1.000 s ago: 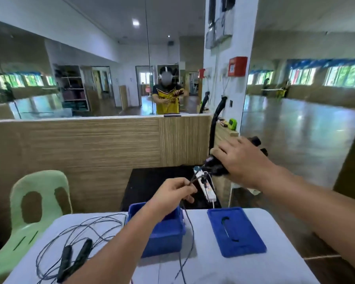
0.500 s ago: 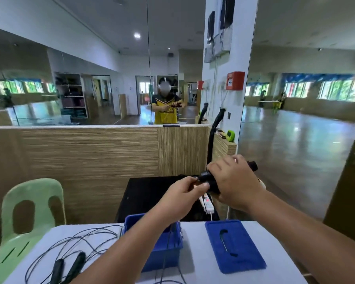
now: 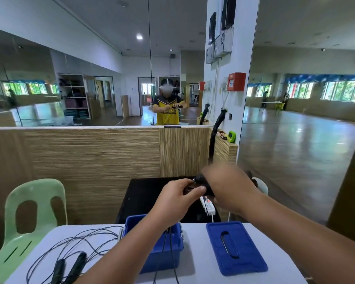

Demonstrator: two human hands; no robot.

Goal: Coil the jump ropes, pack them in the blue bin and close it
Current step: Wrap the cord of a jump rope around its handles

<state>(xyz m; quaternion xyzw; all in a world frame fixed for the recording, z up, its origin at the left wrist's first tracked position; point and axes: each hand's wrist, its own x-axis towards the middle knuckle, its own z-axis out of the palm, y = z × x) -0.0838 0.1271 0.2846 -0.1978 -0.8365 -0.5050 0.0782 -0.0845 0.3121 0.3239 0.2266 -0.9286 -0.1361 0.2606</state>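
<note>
The right hand (image 3: 230,189), smeared by motion, is gripping the black handles (image 3: 202,180) of one jump rope and hiding most of them. The left hand (image 3: 178,199), touching it, is pinching the thin cord (image 3: 164,242) at the handle end, though the pinch is hard to make out. The cord is hanging below that hand across the open blue bin (image 3: 131,222). The lid (image 3: 236,249) is lying under the right forearm. The second rope (image 3: 77,265), cut off by the frame edge, is sprawling left of the left arm.

A green plastic chair (image 3: 41,214) stands left of the white table (image 3: 196,244). A white power strip (image 3: 209,208) lies on a black surface (image 3: 139,197) beyond it.
</note>
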